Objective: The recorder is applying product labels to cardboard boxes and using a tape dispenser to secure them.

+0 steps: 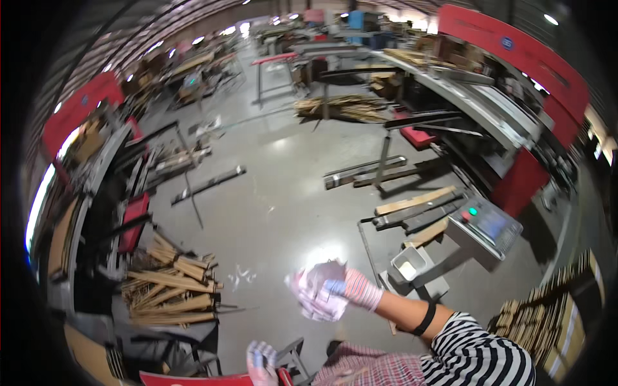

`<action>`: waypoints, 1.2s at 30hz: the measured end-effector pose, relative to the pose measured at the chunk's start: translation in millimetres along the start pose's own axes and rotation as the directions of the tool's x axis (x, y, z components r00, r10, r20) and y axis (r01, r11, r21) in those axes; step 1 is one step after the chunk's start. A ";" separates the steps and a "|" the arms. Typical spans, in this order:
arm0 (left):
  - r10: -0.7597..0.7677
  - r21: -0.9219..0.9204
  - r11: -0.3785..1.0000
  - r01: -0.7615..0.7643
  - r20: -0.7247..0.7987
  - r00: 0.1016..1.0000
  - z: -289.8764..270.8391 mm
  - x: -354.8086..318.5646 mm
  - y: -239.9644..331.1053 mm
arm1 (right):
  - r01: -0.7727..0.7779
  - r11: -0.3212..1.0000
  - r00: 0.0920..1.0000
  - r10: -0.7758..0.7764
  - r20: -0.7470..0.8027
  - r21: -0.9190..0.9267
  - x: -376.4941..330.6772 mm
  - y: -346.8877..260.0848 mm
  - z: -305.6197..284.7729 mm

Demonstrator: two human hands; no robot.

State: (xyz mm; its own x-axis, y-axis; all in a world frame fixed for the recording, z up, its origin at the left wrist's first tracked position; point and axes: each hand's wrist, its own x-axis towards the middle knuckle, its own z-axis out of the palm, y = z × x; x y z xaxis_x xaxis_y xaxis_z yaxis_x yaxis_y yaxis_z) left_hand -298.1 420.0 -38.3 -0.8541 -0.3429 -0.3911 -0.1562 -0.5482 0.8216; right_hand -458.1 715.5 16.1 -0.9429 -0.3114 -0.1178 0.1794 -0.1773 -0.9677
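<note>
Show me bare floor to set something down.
Free: the mid floor, between the long bar and the dark beams, beyond the bundle in the right hand. Crowded: lower left, by the strip pile; right, around the control panel.

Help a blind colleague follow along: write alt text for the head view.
A gloved right hand holds a crumpled whitish bundle, apparently cloth, above a grey floor; the gloved left hand is by a red panel. Red machines and piles of tan strips flank it.
</note>
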 end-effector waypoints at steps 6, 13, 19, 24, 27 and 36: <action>0.055 -0.011 0.998 -0.054 0.053 0.997 62.6 127.8 8.4 | 0.062 0.985 0.998 -0.061 -0.013 0.164 116.4 -64.6 -57.4; -0.208 0.068 0.968 0.240 0.749 0.629 312.6 277.0 28.8 | 0.137 0.988 0.968 -0.149 -0.200 -0.072 229.9 -97.5 -153.3; -0.334 -0.129 0.741 0.659 0.781 0.529 431.8 400.5 41.4 | 0.180 0.718 0.962 -0.271 -0.032 -0.673 386.9 -96.3 -174.6; -0.166 -0.197 0.903 0.382 0.659 0.733 472.0 512.9 83.0 | 0.230 0.775 0.973 -0.179 0.146 -0.588 535.3 -134.2 -183.2; -0.038 -0.200 0.968 0.153 0.486 0.873 493.8 577.0 120.4 | 0.217 0.787 0.957 -0.057 0.283 -0.577 644.2 -141.1 -166.9; 0.020 -0.210 0.972 0.102 0.510 0.860 597.5 863.4 202.4 | 0.275 0.586 0.922 0.063 0.382 -0.762 939.6 -200.5 -188.2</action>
State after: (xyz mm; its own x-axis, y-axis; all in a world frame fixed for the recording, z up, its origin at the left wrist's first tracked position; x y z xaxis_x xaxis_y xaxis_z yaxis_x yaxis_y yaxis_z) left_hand -1363.5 468.8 38.0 -0.9906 0.0838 -0.1084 -0.1351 -0.7283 0.6719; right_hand -1432.9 634.1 57.5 -0.7513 -0.6546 -0.0844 -0.3683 0.5219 -0.7694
